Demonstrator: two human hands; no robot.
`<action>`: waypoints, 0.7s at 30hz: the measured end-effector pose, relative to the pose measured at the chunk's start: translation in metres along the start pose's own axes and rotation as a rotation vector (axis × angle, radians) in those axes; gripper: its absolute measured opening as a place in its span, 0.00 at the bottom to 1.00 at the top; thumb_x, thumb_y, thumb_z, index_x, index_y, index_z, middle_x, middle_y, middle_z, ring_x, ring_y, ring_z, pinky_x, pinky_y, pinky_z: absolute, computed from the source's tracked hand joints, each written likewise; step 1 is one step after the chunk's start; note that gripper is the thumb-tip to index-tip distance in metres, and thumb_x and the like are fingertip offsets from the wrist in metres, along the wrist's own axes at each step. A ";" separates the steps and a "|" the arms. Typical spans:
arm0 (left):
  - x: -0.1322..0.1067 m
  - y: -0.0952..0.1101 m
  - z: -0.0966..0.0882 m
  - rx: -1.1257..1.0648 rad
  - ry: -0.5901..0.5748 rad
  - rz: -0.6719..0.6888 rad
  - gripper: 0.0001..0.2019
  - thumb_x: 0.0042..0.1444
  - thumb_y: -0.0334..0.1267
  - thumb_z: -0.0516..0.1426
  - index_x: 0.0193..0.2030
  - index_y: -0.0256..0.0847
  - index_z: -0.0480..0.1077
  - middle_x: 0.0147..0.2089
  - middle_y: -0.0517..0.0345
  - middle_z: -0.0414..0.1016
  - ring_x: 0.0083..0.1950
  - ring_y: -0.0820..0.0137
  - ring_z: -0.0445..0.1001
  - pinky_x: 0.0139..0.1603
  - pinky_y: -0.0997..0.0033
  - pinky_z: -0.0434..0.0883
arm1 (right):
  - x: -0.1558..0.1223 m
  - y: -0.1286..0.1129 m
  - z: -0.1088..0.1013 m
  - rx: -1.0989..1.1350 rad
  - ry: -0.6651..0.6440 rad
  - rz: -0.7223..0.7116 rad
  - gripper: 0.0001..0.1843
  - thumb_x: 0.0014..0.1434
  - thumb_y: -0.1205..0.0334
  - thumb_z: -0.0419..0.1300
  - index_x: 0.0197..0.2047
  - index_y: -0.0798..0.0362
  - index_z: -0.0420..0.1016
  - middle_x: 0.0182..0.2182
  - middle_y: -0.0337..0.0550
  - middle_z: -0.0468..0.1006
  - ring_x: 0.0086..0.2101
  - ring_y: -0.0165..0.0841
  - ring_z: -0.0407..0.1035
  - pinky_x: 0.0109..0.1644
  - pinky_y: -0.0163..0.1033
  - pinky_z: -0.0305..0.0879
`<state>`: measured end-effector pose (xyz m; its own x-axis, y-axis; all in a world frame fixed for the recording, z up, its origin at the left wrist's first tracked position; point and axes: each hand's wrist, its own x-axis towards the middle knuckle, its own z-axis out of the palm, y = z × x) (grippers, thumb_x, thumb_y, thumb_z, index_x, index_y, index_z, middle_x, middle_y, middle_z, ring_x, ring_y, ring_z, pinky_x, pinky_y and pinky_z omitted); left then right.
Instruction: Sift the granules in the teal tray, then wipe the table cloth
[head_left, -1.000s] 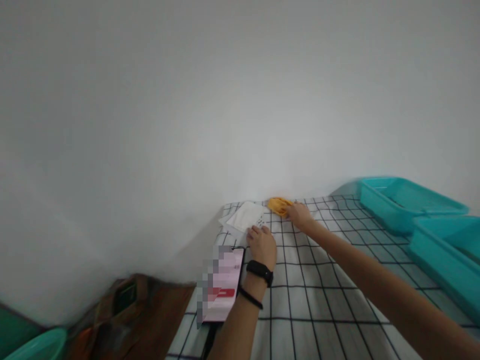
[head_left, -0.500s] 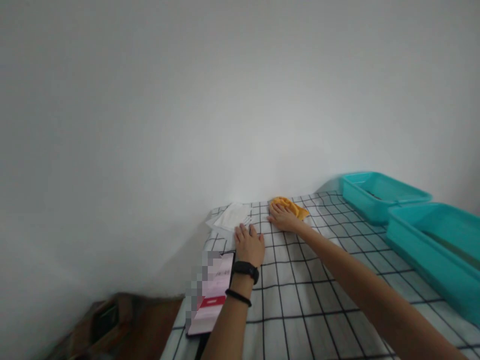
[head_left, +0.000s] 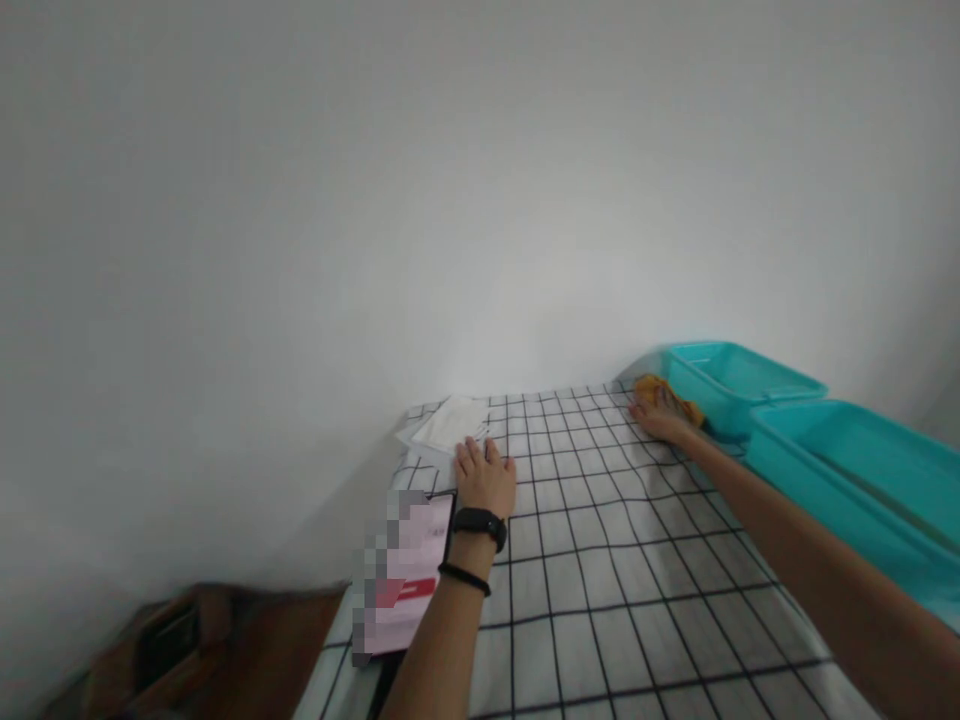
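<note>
My left hand (head_left: 486, 478) lies flat on the checked tablecloth (head_left: 570, 560), fingers spread, holding nothing. Its fingertips are near the lower edge of some white papers (head_left: 451, 424). A phone or tablet with a pink screen (head_left: 411, 580), partly pixelated, rests beside my left wrist, which wears a black band. At the far right of the table, my right hand (head_left: 660, 415) presses on a bunched yellow cloth (head_left: 684, 408). The cloth is up against the side of the rear turquoise tray, and part of it is hidden under my fingers.
Two turquoise trays stand along the right side, the rear one (head_left: 739, 412) against the wall and the nearer one (head_left: 817, 490) beside my right forearm. A white wall (head_left: 480, 200) closes off the back. Blurred brown furniture (head_left: 165, 640) sits low at the left.
My right hand has slid the yellow cloth to the right across the tablecloth, up to the rear tray. My left hand has stayed in place while the view shifted slightly.
</note>
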<state>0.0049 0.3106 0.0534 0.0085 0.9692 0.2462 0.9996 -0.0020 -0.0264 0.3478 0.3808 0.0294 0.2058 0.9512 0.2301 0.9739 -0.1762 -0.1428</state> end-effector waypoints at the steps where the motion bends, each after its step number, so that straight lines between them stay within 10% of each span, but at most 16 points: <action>1: 0.000 0.000 0.000 0.001 -0.002 -0.002 0.29 0.69 0.44 0.43 0.72 0.30 0.57 0.74 0.30 0.53 0.75 0.43 0.53 0.71 0.50 0.54 | -0.001 0.000 -0.002 0.004 -0.018 -0.001 0.35 0.70 0.54 0.40 0.73 0.65 0.55 0.71 0.69 0.52 0.70 0.57 0.45 0.70 0.65 0.43; 8: 0.002 0.002 -0.004 -0.008 -0.018 -0.011 0.30 0.68 0.44 0.43 0.72 0.30 0.56 0.74 0.30 0.53 0.75 0.45 0.53 0.71 0.49 0.54 | -0.039 -0.030 -0.013 0.045 -0.133 -0.292 0.35 0.71 0.58 0.40 0.75 0.66 0.46 0.74 0.58 0.47 0.72 0.41 0.41 0.74 0.48 0.42; 17: 0.008 0.006 -0.002 -0.048 -0.027 -0.054 0.29 0.69 0.46 0.46 0.73 0.35 0.55 0.75 0.34 0.51 0.76 0.47 0.50 0.72 0.44 0.52 | -0.148 -0.125 -0.032 0.326 -0.331 -0.746 0.38 0.73 0.45 0.38 0.77 0.58 0.37 0.75 0.53 0.39 0.73 0.41 0.32 0.75 0.53 0.34; 21: 0.009 0.004 -0.001 -0.043 -0.009 -0.070 0.30 0.66 0.51 0.53 0.71 0.42 0.58 0.74 0.43 0.56 0.73 0.51 0.56 0.70 0.37 0.55 | -0.159 -0.117 -0.036 0.325 -0.339 -0.724 0.39 0.73 0.46 0.41 0.78 0.56 0.34 0.76 0.50 0.38 0.73 0.41 0.31 0.75 0.51 0.34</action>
<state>0.0092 0.3195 0.0562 -0.0613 0.9696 0.2368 0.9979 0.0552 0.0326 0.2047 0.2414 0.0441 -0.5454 0.8345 0.0785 0.7680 0.5351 -0.3520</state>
